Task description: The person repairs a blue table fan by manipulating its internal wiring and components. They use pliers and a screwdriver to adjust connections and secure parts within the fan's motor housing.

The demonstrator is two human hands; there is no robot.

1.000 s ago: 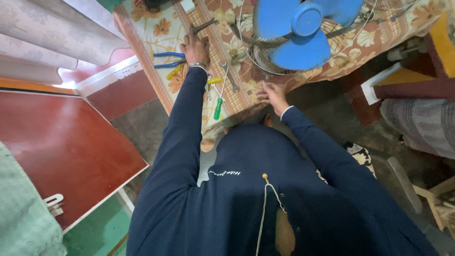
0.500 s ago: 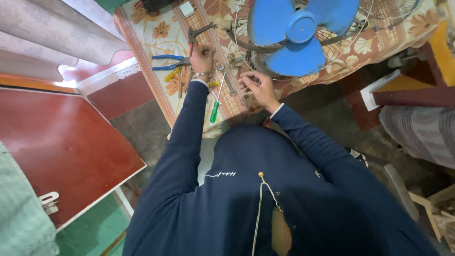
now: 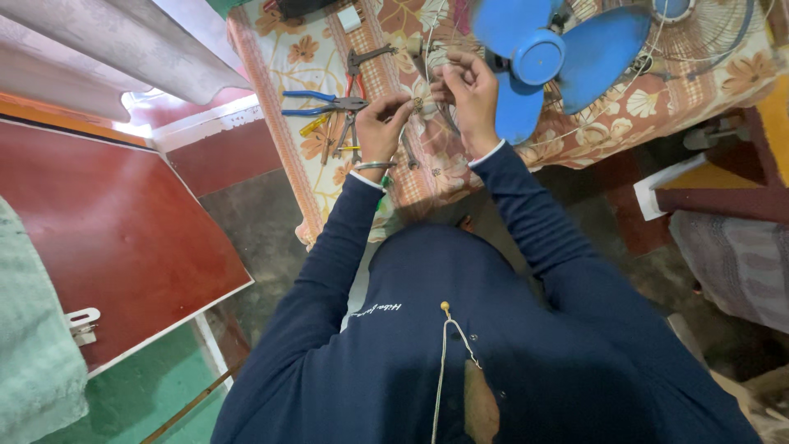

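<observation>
Beside the blue fan (image 3: 538, 57), both my left hand (image 3: 380, 130) and right hand (image 3: 468, 92), earlier flat on the cloth, pinched one small brassy part (image 3: 419, 104).

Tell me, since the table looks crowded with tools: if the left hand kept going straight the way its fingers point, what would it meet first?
The left hand points up the flowered cloth. First in line is probably the small part pinched between both hands; past it, the red-handled pliers. Depth is hard to judge here.
</observation>
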